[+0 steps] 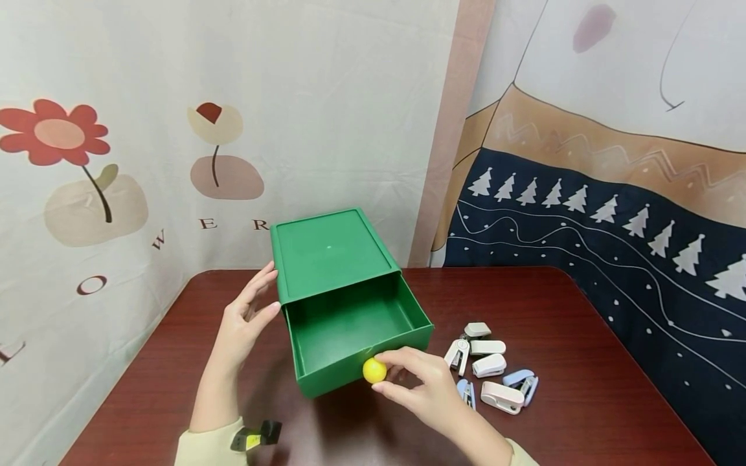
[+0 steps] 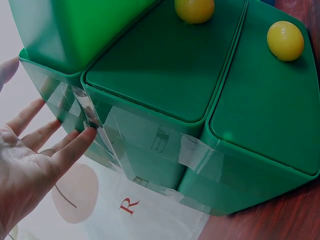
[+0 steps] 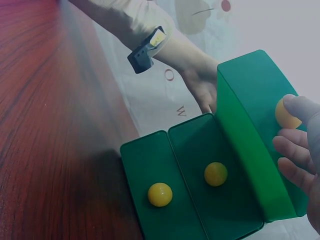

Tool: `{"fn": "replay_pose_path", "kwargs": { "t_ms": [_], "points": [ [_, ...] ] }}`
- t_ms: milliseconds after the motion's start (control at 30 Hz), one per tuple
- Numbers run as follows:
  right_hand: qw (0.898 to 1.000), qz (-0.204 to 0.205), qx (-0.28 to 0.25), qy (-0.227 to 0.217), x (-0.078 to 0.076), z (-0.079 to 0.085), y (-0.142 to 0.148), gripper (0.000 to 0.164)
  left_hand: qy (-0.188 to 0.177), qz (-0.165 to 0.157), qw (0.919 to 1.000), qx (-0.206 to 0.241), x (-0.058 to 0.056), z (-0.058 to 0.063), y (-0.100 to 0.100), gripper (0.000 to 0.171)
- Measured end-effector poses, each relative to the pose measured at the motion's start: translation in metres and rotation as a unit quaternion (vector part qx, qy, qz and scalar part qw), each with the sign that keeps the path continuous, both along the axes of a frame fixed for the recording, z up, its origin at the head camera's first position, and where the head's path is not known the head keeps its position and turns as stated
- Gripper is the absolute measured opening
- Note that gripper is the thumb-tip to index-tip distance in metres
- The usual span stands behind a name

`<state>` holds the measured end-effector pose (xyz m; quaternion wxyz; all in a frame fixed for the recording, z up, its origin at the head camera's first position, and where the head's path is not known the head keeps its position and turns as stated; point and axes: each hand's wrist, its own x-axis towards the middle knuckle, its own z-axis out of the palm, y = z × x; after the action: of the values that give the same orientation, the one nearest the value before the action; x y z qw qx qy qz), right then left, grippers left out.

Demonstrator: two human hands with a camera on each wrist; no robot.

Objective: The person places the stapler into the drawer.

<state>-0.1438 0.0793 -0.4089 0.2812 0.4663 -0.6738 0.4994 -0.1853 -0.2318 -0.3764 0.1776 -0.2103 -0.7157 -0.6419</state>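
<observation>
A green drawer cabinet [image 1: 332, 252] stands on the table, its top drawer [image 1: 358, 317] pulled out and bare inside. At that drawer's front, my right hand [image 1: 422, 385] pinches the round yellow knob [image 1: 374, 370] between thumb and fingers. My left hand [image 1: 241, 327] is at the cabinet's left side near the top. In the left wrist view its extended fingers [image 2: 75, 150] lie against the taped side wall [image 2: 145, 145]. Two lower drawers, their yellow knobs [image 3: 160, 194] showing in both wrist views, are pushed in.
Several small white and light-blue staplers [image 1: 489, 366] lie in a group on the dark red table [image 1: 559, 310], right of the cabinet. Behind the table hang a white printed cloth [image 1: 326, 97] and a navy cloth with trees [image 1: 583, 239]. A black wrist device [image 1: 256, 437] sits on the left sleeve.
</observation>
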Motion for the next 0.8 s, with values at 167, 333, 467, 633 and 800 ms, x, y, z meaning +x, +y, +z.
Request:
{"fn": "replay_pose_path", "kwargs": {
  "t_ms": [167, 333, 467, 633, 800],
  "points": [
    [1.0, 0.0, 0.0, 0.002, 0.0, -0.001, 0.001, 0.029, -0.002, 0.002, 1.0, -0.001, 0.0, 0.0, 0.0, 0.047],
    [1.0, 0.0, 0.003, 0.005, 0.001, -0.001, 0.002, 0.031, -0.003, 0.005, 1.0, -0.003, -0.001, -0.001, 0.0, 0.047],
    [1.0, 0.001, 0.009, 0.004, 0.001, 0.0, 0.006, 0.035, -0.002, 0.005, 1.0, -0.004, -0.001, -0.001, 0.0, 0.047],
    [1.0, 0.001, 0.009, 0.011, 0.001, 0.001, 0.016, 0.034, -0.004, 0.005, 1.0, -0.005, 0.0, -0.002, 0.0, 0.048],
    [1.0, -0.014, 0.002, 0.015, -0.001, 0.003, 0.028, 0.032, -0.004, 0.009, 0.9999, -0.011, 0.0, -0.002, 0.0, 0.048]
  ]
}}
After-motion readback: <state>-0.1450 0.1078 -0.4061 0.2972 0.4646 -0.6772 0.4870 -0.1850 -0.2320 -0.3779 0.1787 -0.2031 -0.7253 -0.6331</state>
